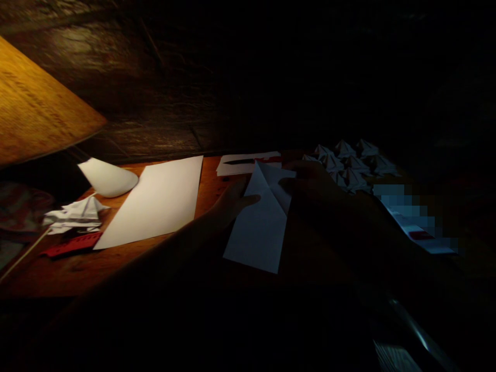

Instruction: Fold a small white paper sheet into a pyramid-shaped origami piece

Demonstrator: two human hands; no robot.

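A sheet of paper (258,227), partly folded with creases meeting near its upper part, is held up in front of me over the wooden table. My left hand (232,199) grips its left edge, the thumb lying across the front and the other fingers behind. At the upper right corner my right hand (312,178) is closed on a folded flap; its fingers are dark and only partly visible. Beyond the right hand stand several folded paper figures (351,163) with pointed tops, grouped in rows.
A large white sheet (155,204) lies on the table (127,263) at left, beside a white cone-like object (108,178), a crumpled-looking folded paper (79,214) and a red strip (73,244). A lampshade (42,108) hangs upper left. Behind are flat papers (232,164) with a dark slim object.
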